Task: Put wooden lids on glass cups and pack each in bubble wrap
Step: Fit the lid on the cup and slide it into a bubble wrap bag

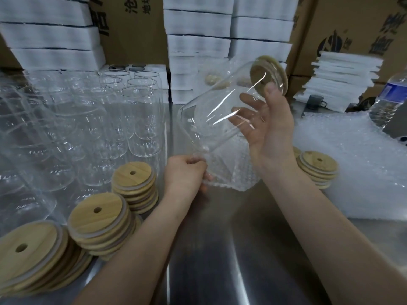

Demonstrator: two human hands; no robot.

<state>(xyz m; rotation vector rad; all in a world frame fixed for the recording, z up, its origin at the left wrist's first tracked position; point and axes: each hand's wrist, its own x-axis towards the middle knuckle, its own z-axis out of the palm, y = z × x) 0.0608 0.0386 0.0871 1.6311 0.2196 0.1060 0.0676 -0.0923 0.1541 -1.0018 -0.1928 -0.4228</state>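
Stacked wooden lids sit nearest, at left. Left hand pinches what seems the bubble wrap edge; right hand, fingers loosely curled, cradles the tilted, lidded glass cup above it.

single head view, looks forward and down, close over hands at steel table.

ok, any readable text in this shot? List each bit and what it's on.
"池": centre cardboard box, top edge.
"地址": same box, beside it, tops cropped.
Large rotated print, same box's left side: cut off, unreadable.
Right cardboard box: round logo, big characters, cropped, unreadable.
Water bottle label: too blurred.
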